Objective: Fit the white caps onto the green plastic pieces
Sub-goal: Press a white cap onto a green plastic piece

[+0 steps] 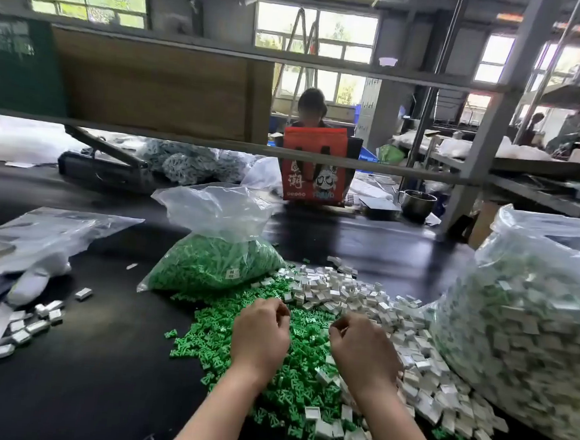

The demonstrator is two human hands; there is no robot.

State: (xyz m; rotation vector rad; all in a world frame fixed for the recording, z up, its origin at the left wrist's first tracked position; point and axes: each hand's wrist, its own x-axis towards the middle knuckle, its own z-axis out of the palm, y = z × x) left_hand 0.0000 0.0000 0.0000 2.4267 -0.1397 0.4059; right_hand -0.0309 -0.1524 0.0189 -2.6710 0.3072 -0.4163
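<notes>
Head view: both fists curled, contents hidden. Left hand [260,334] over green pieces [205,337]; white caps [342,292] nearer right hand [361,353]

daylight from rear windows [315,39] (blown out), soft motion blur, wide-angle bending at edges

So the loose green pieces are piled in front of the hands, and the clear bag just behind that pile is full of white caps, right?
Not quite. The head view shows the clear bag behind the loose green pieces holds green pieces, not white caps. The loose white caps lie to its right. The rest is right: the green pile is in front of the hands.
</notes>
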